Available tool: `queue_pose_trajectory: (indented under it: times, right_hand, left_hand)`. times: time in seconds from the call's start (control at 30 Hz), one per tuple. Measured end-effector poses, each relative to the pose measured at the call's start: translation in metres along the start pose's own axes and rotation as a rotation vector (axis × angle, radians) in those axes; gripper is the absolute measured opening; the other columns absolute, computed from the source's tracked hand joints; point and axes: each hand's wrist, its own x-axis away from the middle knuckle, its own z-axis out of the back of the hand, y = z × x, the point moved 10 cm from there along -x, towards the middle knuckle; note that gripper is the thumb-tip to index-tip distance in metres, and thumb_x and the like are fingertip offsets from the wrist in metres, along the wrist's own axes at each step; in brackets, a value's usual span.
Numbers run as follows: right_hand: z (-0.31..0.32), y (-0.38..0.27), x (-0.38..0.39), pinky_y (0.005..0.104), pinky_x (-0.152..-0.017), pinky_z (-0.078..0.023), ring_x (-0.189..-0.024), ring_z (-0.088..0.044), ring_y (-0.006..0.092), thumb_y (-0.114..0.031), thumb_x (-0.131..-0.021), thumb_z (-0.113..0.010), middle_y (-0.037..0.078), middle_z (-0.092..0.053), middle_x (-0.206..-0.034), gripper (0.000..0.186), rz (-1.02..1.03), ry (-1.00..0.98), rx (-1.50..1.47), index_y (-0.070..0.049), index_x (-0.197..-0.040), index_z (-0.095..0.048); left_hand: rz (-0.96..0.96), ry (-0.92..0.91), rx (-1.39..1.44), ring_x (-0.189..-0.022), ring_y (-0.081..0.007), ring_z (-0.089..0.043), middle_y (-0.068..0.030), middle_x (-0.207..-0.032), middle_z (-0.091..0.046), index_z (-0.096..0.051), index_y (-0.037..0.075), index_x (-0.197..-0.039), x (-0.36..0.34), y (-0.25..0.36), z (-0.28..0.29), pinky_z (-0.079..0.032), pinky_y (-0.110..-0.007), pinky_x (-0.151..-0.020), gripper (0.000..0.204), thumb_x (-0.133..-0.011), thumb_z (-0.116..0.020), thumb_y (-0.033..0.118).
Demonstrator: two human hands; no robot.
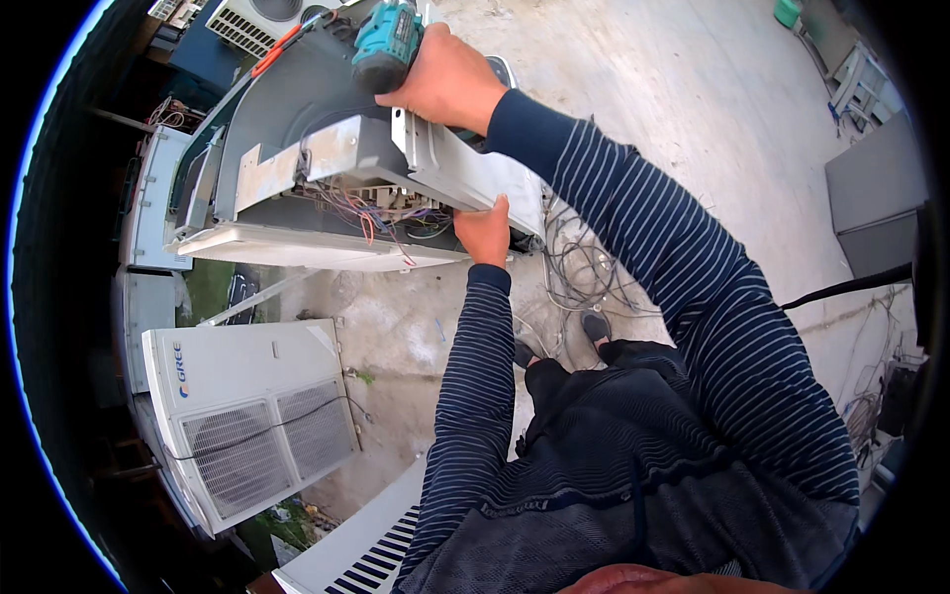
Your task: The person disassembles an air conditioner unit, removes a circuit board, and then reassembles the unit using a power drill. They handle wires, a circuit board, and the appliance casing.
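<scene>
An opened air-conditioner outdoor unit (pixel 297 173) lies before me, its grey casing and inner wiring bare. My right hand (pixel 450 79) is wrapped round a teal and black cordless drill (pixel 389 35), above the end of a white metal panel (pixel 450 163). Closer to me, my left hand (pixel 483 233) grips that panel's edge, thumb up and fingers partly hidden beneath it. Loose coloured wires (pixel 366 208) and a wiring board (pixel 406 201) show inside the unit, left of my left hand. The drill's tip cannot be made out.
Orange-handled pliers (pixel 277 49) rest on the unit's far rim. Grey cables (pixel 584 267) coil on the concrete floor near my feet. Another white outdoor unit (pixel 247 416) stands at the left, and a slatted white casing (pixel 371 554) is near my left arm. Grey boxes (pixel 876 193) stand at the right.
</scene>
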Motion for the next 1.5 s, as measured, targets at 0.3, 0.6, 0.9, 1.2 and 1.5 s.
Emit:
queue_pose_trajectory:
  times: [0.3,0.6,0.9,1.2,1.5]
  right_hand:
    - [-0.006,0.002,0.001,0.0426,-0.085,-0.061,-0.097,-0.076,0.0407,-0.049,-0.072,-0.092,0.03,-0.074,-0.102,0.09,0.01,0.002,0.012,0.017,-0.118,-0.054]
    - [-0.008,-0.001,-0.004,0.0431,-0.085,-0.061,-0.097,-0.076,0.0408,-0.051,-0.073,-0.091,0.029,-0.074,-0.105,0.087,0.061,0.043,0.079,0.017,-0.117,-0.057]
    - [-0.012,-0.006,0.005,0.0445,-0.084,-0.062,-0.097,-0.076,0.0407,-0.055,-0.075,-0.088,0.029,-0.074,-0.104,0.087,-0.003,0.075,0.036,0.015,-0.114,-0.055]
    - [-0.008,-0.004,0.01,0.0464,-0.084,-0.059,-0.098,-0.074,0.043,-0.056,-0.078,-0.087,0.03,-0.073,-0.104,0.085,0.061,0.133,0.039,0.014,-0.115,-0.056]
    - [0.021,0.09,0.126,0.0372,-0.086,-0.055,-0.094,-0.066,0.0204,-0.02,-0.091,-0.084,0.011,-0.069,-0.107,0.046,0.063,0.258,-0.49,-0.001,-0.124,-0.057]
  left_hand:
    - [0.008,0.028,-0.011,-0.103,-0.0275,-0.073,-0.0198,-0.116,-0.075,-0.065,-0.011,-0.119,0.004,0.004,0.008,-0.054,-0.038,-0.095,0.049,-0.078,-0.085,0.008]
    - [0.11,-0.01,0.039,-0.107,-0.0336,-0.073,-0.0246,-0.118,-0.075,-0.067,-0.01,-0.12,0.02,0.016,0.024,-0.054,-0.04,-0.096,0.052,-0.081,-0.084,0.019]
    - [0.107,0.071,-0.076,-0.112,-0.0446,-0.071,-0.0297,-0.117,-0.074,-0.068,-0.011,-0.121,0.004,0.01,0.014,-0.053,-0.045,-0.098,0.053,-0.084,-0.076,0.026]
    - [0.071,0.102,-0.178,-0.1,-0.0421,-0.075,-0.0271,-0.105,-0.078,-0.075,-0.01,-0.107,0.003,0.022,0.012,-0.056,-0.046,-0.089,0.041,-0.09,-0.079,0.027]
    - [-0.018,0.108,-0.199,-0.095,-0.0469,-0.074,-0.0298,-0.099,-0.076,-0.077,-0.008,-0.102,0.003,0.03,0.022,-0.058,-0.049,-0.084,0.042,-0.086,-0.081,0.032]
